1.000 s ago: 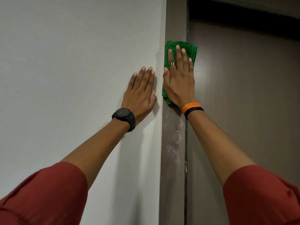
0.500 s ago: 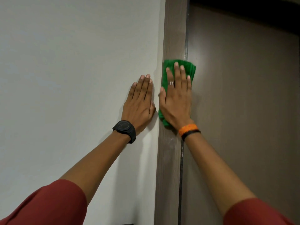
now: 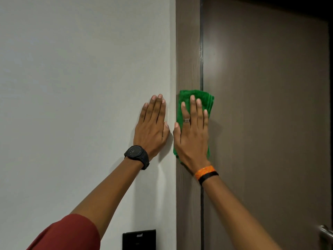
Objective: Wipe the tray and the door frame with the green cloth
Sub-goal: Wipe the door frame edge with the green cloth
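Observation:
The folded green cloth (image 3: 182,103) lies flat against the brown wooden door frame (image 3: 188,51), a vertical strip between wall and door. My right hand (image 3: 192,134) presses flat on the cloth, fingers pointing up, covering most of it. My left hand (image 3: 153,127) rests flat on the white wall just left of the frame, fingers together, holding nothing. No tray is in view.
The white wall (image 3: 81,87) fills the left half. The brown door (image 3: 270,114) fills the right, with a metal handle (image 3: 324,231) at the lower right edge. A black wall panel (image 3: 139,239) sits low on the wall beside the frame.
My right hand has slid the cloth down the door frame. The view has dropped with it, so the black panel and the door handle now show. My left hand stays on the wall.

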